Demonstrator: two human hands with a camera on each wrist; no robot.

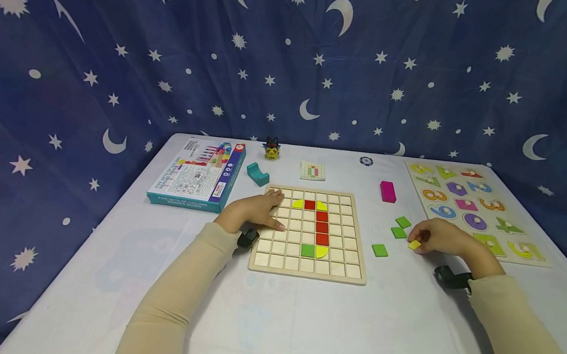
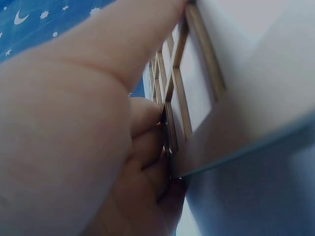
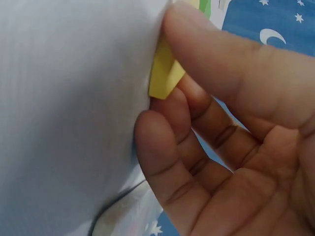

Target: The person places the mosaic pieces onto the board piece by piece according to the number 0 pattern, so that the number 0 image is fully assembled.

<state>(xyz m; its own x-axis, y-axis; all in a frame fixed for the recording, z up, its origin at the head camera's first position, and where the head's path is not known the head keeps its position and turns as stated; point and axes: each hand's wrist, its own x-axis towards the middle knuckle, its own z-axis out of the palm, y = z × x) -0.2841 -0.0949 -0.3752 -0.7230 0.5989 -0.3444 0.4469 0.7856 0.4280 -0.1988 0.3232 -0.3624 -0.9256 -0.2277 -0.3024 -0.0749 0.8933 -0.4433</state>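
Note:
A wooden grid board (image 1: 277,261) lies on the table. Red square tiles (image 1: 322,227), yellow rounded pieces (image 1: 321,252) and one green tile (image 1: 307,250) sit in its cells. My left hand (image 1: 254,209) rests on the board's left side, thumb and fingers spread over the cells; the left wrist view shows it against the board's edge (image 2: 211,137). Right of the board, my right hand (image 1: 437,236) pinches a small yellow piece (image 3: 162,73) between thumb and fingers, low over the table. Three loose green tiles (image 1: 380,250) lie between that hand and the board.
A number puzzle board (image 1: 516,249) lies at the right. Behind the grid board are a small pattern card (image 1: 313,171), a teal block (image 1: 258,175), a toy figure (image 1: 271,148) and a round chip (image 1: 366,161). A box (image 1: 196,175) stands back left; a magenta block (image 1: 387,191), right.

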